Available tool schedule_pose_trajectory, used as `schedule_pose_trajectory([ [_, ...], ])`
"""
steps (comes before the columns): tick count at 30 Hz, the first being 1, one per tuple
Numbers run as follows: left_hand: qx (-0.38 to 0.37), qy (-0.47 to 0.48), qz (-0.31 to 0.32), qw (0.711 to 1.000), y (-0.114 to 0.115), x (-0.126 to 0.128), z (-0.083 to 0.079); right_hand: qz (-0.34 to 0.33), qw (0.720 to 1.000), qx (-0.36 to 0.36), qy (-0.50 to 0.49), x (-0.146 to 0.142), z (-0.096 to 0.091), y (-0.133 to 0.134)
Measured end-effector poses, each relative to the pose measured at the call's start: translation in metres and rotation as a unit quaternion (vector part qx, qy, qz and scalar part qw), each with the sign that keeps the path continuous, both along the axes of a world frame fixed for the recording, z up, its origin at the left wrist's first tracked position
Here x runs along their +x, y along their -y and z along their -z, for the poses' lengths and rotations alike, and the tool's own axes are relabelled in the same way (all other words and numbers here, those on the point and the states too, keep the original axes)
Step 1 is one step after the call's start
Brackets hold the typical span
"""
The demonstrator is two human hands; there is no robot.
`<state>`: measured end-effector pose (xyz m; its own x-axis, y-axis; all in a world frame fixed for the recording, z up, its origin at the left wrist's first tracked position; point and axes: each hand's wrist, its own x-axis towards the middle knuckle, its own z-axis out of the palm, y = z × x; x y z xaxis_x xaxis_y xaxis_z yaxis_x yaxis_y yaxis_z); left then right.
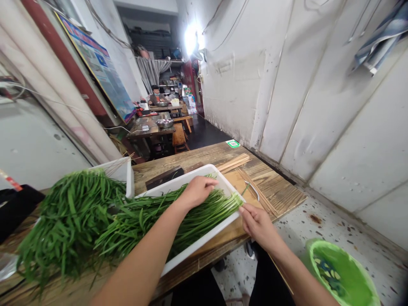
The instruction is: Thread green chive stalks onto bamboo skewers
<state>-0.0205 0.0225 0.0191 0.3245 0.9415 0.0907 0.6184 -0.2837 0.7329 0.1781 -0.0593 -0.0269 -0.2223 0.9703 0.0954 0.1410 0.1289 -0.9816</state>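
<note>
A white plastic tray (204,238) on the wooden table holds long green garlic chives (204,212), their pale stem ends toward the right. My left hand (200,190) is over the stems, fingers curled and close together; what they grip, if anything, is hidden. My right hand (256,221) is closed at the tray's right corner, by the stem ends. A thin bamboo skewer (282,273) extends back from it under my forearm. More bamboo skewers (234,162) lie on the table beyond the tray, others to its right.
Another white tray (130,178) at left is heaped with chives (73,208) spilling over the table (280,187). A dark block (165,176) lies behind the near tray. A green bin (344,272) stands on the floor at right. Farther back, a person (156,97) sits at a table.
</note>
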Motion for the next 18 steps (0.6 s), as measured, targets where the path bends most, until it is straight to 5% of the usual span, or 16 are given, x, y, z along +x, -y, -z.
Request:
schedule_pose_trajectory([
  [2,0.047,-0.075,-0.052,0.995,-0.005,-0.005,0.007,-0.003,1.0,-0.002,0.003,0.002,0.001,0.002],
  [10,0.104,-0.33,-0.049,0.937,0.004,0.02,0.019,-0.014,1.0,-0.004,-0.008,0.003,0.007,-0.001],
  [18,0.112,-0.324,-0.086,0.935,0.003,0.011,0.012,-0.021,1.0,-0.007,-0.02,0.002,0.005,-0.002],
])
